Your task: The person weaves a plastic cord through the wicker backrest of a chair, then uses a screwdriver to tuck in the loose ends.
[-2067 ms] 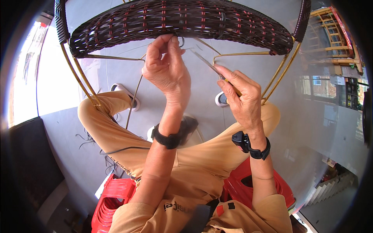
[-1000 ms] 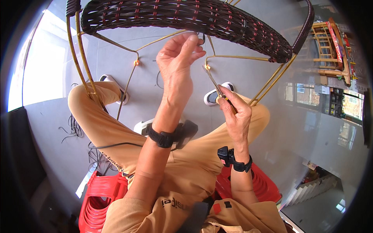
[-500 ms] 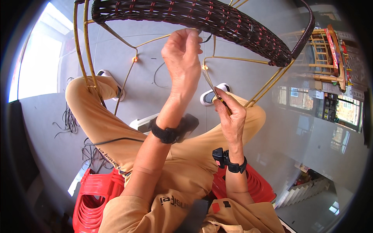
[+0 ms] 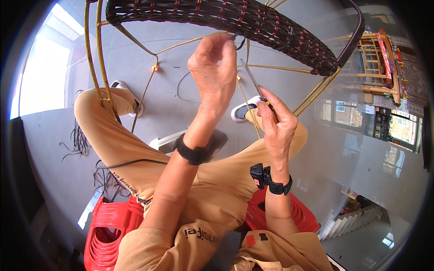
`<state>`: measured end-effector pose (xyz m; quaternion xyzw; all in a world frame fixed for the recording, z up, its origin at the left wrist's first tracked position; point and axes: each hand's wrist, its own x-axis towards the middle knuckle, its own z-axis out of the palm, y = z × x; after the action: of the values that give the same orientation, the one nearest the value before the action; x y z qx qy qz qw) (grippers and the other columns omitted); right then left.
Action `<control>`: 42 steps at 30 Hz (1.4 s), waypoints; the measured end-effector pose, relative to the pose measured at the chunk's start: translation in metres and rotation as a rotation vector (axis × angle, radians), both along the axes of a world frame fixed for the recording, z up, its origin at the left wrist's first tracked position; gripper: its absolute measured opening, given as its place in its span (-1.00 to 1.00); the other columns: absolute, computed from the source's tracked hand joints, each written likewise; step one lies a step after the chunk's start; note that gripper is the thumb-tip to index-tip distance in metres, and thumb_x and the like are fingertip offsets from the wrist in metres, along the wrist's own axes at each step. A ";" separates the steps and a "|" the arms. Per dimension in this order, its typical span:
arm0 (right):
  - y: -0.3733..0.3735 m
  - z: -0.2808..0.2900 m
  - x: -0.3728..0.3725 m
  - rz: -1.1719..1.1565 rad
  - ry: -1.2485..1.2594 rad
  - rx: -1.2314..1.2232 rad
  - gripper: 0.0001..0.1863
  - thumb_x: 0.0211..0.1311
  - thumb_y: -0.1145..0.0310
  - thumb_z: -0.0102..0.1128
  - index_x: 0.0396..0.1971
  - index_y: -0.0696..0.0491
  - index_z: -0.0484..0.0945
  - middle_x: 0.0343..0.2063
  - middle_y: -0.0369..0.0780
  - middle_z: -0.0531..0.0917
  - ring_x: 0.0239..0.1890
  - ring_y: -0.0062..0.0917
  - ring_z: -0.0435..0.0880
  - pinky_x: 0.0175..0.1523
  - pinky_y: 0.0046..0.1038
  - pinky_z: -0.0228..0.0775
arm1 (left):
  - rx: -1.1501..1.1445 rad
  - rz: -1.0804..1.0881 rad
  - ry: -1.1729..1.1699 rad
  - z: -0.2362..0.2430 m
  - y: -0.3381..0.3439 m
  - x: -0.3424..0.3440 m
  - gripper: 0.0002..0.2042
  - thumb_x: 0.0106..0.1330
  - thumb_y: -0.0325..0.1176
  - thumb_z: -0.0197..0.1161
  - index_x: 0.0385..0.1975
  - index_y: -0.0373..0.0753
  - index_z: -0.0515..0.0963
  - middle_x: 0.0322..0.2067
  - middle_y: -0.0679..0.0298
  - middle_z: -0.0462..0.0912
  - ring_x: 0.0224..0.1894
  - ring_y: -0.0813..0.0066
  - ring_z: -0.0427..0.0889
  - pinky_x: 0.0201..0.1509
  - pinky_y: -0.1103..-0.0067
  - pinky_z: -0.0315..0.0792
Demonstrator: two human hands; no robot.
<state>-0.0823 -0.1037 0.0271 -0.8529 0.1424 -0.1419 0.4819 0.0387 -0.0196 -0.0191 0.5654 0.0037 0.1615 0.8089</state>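
Along the top hangs a dark brown and red woven panel (image 4: 253,22) on a gold metal chair frame (image 4: 98,54). A dark wicker strip (image 4: 241,44) curls from its lower edge beside the fingertips of my left hand (image 4: 213,67). These fingers are pinched together, seemingly on the strip's end, though the grip itself is partly hidden. Lower and to the right, my right hand (image 4: 279,119) is closed round the black-and-yellow handle of a screwdriver (image 4: 253,80). Its slim metal shaft points up and left toward the strip, its tip apart from the weave.
My knees straddle the frame's legs. Loose dark strips (image 4: 80,140) lie on the floor at the left, and a cut piece (image 4: 181,86) lies farther ahead. I sit on a red plastic stool (image 4: 106,235). Wooden furniture (image 4: 373,63) stands at the far right.
My right hand has moved slightly right with the screwdriver, whose shaft now sits nearer the curled strip. My left hand stays pinched by the weave, turned a little.
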 end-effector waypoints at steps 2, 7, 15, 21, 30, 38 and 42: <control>0.002 0.003 0.003 0.020 -0.029 -0.038 -0.70 0.03 0.61 0.11 -0.17 0.18 0.54 -0.58 -0.27 0.51 -0.56 -0.65 0.41 -0.44 -0.61 0.27 | -0.043 0.030 0.006 0.004 -0.001 0.000 -0.92 0.10 -0.51 0.19 -0.44 -0.38 0.53 -0.58 0.27 0.59 -0.55 0.65 0.52 -0.40 0.69 0.41; -0.001 -0.004 0.005 0.034 -0.108 -0.061 -0.71 0.01 0.61 0.14 -0.18 0.18 0.55 -0.59 -0.25 0.51 -0.57 -0.61 0.40 -0.42 -0.58 0.27 | 0.046 0.094 -0.040 0.015 -0.003 -0.002 -0.97 0.04 -0.53 0.22 -0.56 -0.34 0.52 -0.66 0.29 0.58 -0.61 0.65 0.52 -0.45 0.71 0.40; -0.002 -0.005 -0.003 0.009 -0.059 -0.031 -0.71 0.02 0.59 0.15 -0.18 0.19 0.54 -0.57 -0.25 0.53 -0.51 -0.60 0.45 -0.35 -0.60 0.30 | 0.129 0.132 0.037 0.026 -0.005 0.000 -0.90 -0.05 -0.47 0.25 -0.68 -0.33 0.48 -0.74 0.29 0.55 -0.68 0.64 0.49 -0.50 0.70 0.39; -0.005 -0.012 -0.010 -0.021 -0.019 0.006 -0.72 0.04 0.59 0.14 -0.18 0.19 0.54 -0.55 -0.24 0.55 -0.50 -0.62 0.47 -0.32 -0.61 0.32 | 0.159 0.125 0.060 0.030 -0.006 0.003 -0.88 -0.08 -0.45 0.23 -0.71 -0.35 0.48 -0.76 0.29 0.54 -0.70 0.64 0.48 -0.52 0.70 0.37; -0.005 -0.019 -0.019 -0.051 0.012 0.037 -0.72 0.03 0.60 0.12 -0.18 0.19 0.55 -0.58 -0.26 0.53 -0.51 -0.64 0.46 -0.35 -0.64 0.30 | 0.084 0.080 0.092 0.035 -0.006 0.004 -0.88 -0.07 -0.47 0.21 -0.69 -0.40 0.48 -0.77 0.32 0.50 -0.68 0.72 0.40 -0.54 0.74 0.33; -0.005 -0.021 -0.021 -0.045 -0.010 0.039 -0.71 0.04 0.60 0.12 -0.17 0.19 0.54 -0.53 -0.23 0.57 -0.48 -0.63 0.48 -0.33 -0.63 0.33 | -0.007 0.022 0.090 0.031 -0.002 0.002 -0.89 0.00 -0.49 0.22 -0.63 -0.42 0.49 -0.71 0.33 0.53 -0.65 0.74 0.42 -0.54 0.78 0.32; -0.007 -0.022 -0.023 -0.040 -0.009 0.022 -0.70 0.05 0.59 0.12 -0.15 0.19 0.53 -0.49 -0.24 0.59 -0.46 -0.64 0.49 -0.31 -0.62 0.34 | -0.191 -0.149 0.088 0.017 0.013 -0.003 -0.86 0.12 -0.50 0.22 -0.39 -0.45 0.51 -0.55 0.24 0.59 -0.55 0.62 0.55 -0.45 0.72 0.48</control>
<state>-0.1054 -0.1103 0.0050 -0.8439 0.1589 -0.1539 0.4888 0.0354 -0.0067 -0.0020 0.4908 0.0126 0.0750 0.8679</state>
